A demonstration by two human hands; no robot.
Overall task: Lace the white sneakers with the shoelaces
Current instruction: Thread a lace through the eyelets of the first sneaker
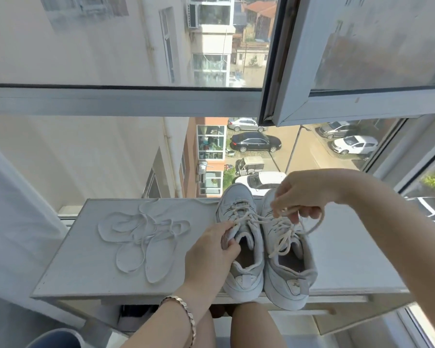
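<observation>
Wears gold link bracelet; pinches white thick-soled sneaker by tongue with left hand, cream cord shoelace above it with right hand; cannot read heel marks.

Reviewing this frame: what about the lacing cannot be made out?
Head view only:
- Tip of the cream lace: hidden among fingers of the right hand.
- Eyelets of the held sneaker: too small, partly behind the left hand.
- Loose white laces: overlapping, count unclear.
</observation>
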